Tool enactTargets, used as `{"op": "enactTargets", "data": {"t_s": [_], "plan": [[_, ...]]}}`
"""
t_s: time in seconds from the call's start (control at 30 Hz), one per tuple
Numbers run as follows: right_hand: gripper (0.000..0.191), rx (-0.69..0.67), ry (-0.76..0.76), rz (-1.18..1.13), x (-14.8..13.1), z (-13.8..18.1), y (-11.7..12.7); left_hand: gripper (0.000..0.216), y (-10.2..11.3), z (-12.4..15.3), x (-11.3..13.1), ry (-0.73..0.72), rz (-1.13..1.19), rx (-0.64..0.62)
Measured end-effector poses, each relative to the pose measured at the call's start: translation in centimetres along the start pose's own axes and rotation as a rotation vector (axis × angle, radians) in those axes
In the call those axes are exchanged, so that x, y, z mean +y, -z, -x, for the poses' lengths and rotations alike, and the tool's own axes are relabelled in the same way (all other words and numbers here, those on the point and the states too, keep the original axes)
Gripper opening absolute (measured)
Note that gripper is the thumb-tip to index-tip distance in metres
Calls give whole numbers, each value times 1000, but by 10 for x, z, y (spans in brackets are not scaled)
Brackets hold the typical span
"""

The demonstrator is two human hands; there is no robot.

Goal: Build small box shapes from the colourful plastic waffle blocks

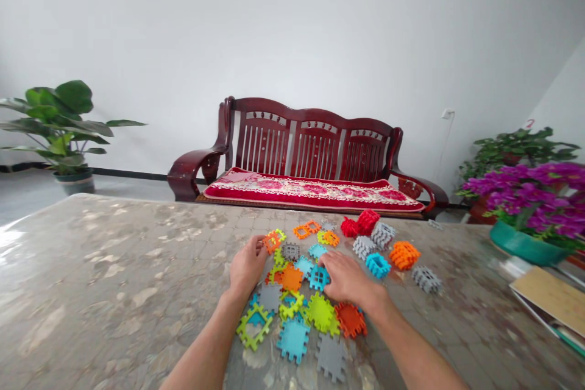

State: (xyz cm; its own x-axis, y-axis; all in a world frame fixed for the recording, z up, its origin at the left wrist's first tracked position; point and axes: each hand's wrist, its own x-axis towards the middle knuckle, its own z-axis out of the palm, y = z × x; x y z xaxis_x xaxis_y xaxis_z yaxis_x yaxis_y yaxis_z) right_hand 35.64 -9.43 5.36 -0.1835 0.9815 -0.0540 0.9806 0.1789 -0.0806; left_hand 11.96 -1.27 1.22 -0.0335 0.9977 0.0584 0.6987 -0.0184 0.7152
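My left hand (249,266) is at the left edge of the loose pile, its fingers closed on the edge of an orange interlocking tile (271,242). Lime green shows just behind that tile. My right hand (345,277) reaches in from the right, thumb and fingers curled at the side of a blue window tile (319,278). Between the hands lie a dark grey window tile (290,251), an orange tile (291,278) and light blue tiles. Closer to me are a lime green tile (322,312), a light blue tile (293,340) and a grey tile (331,358).
Stacked tiles stand at the right: red (368,221), grey (382,235), blue (378,265) and orange (404,255). The patterned table (150,274) spreads under everything. A purple flower pot (525,244) and a tan notebook (551,297) sit at far right. Behind is a wooden bench (315,146).
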Motion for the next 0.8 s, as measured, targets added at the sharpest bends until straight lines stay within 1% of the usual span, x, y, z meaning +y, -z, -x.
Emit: {"op": "enactTargets", "data": {"t_s": [0.1,0.27,0.33,0.43,0.53,0.63,0.7,0.8], "plan": [[48,34,-18,-41,8,8,5,32,1,1,0,-5,-1,8],[50,55,-116,-142,39,29,16,32,2,1,1,-29,-9,11],[53,48,-153,-181,51,37,15,33,2,1,1,-28,-18,11],[55,75,-174,-245,60,45,4,34,2,1,2,-17,-21,4],[47,130,-221,-284,56,48,-13,33,2,1,2,-18,-21,-4],[40,210,-324,-235,45,47,-25,33,1,0,1,-23,-29,-1],[42,243,-383,-180,37,45,-27,33,0,0,0,-25,-29,-1],[41,235,-436,-95,28,42,-26,33,0,-1,-1,-23,-33,-7]]}}
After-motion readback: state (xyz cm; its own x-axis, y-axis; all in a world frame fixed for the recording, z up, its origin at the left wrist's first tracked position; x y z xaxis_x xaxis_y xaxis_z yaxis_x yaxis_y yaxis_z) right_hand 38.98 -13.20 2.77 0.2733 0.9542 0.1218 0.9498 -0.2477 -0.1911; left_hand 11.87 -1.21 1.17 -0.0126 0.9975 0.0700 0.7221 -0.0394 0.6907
